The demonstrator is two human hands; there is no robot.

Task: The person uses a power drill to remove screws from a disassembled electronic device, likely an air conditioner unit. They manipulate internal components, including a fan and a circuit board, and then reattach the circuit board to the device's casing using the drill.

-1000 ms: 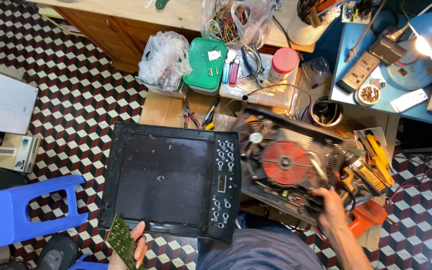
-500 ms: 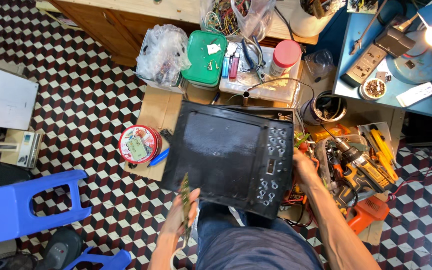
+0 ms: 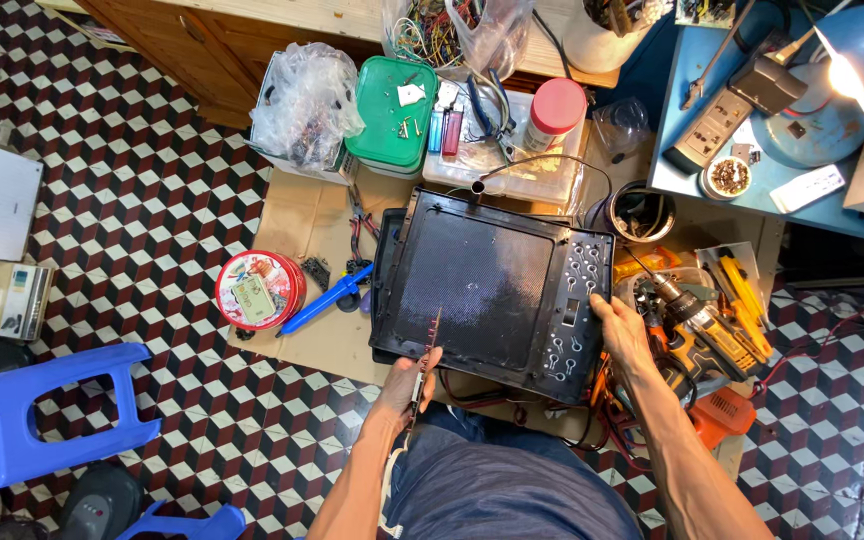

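Note:
A black square appliance cover point(image 3: 482, 285) with a column of button holes along its right side lies flat on a cardboard sheet point(image 3: 297, 215) on the floor. My right hand point(image 3: 620, 332) grips the cover's right edge by the button holes. At the cover's near edge, my left hand point(image 3: 407, 385) pinches a thin green circuit board point(image 3: 432, 340), seen edge-on and reaching over the panel. My knees in dark trousers are just below.
A red round tin point(image 3: 259, 290) and a blue-handled tool point(image 3: 324, 300) lie left of the cover. A cordless drill point(image 3: 697, 325) and yellow tools crowd the right. A green-lidded box point(image 3: 397, 112), a plastic bag point(image 3: 302, 105) and a red-capped jar point(image 3: 555, 110) stand behind. A blue stool point(image 3: 32, 415) is at lower left.
The black cover has shifted right and now hides the open appliance body with its copper coil. My left hand carried the circuit board to its near edge; my right hand took its right edge.

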